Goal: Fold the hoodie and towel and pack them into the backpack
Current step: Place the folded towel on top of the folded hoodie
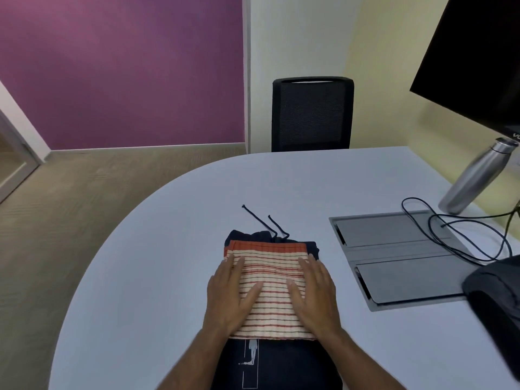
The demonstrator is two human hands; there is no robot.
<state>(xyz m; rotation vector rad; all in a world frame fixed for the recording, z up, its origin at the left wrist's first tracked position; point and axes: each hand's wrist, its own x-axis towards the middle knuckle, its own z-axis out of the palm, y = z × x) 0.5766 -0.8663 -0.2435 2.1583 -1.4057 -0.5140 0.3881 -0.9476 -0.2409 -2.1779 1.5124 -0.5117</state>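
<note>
Centrally, a folded striped towel [271, 288] lay stacked on a folded dark hoodie [277, 364], both on the pale table [157, 263] close to its near edge. Left hand [232, 294] rested flat on the towel's left portion, fingers straight and slightly spread, pressing the cloth and gripping nothing. Right hand [315, 292] mirrored it on the towel's right portion, fingers likewise extended and palm down. Both thumbs pointed inward toward the towel's middle, apart from each other. Hoodie fabric showed beyond the towel's far edge, where two dark drawstrings [264, 222] trailed onto bare tabletop, and below the towel's near edge, where a white printed graphic [251, 361] appeared. A black backpack [495, 308] sat at the right edge of view, near the stack but not touching it. Between them lay a recessed grey cable hatch [394, 257] with a black cable [461, 235] looped over it. A steel bottle [478, 175] stood farther right. Open tabletop extended left of and beyond the stack, up to the curved table edge and a black chair [312, 114].
</note>
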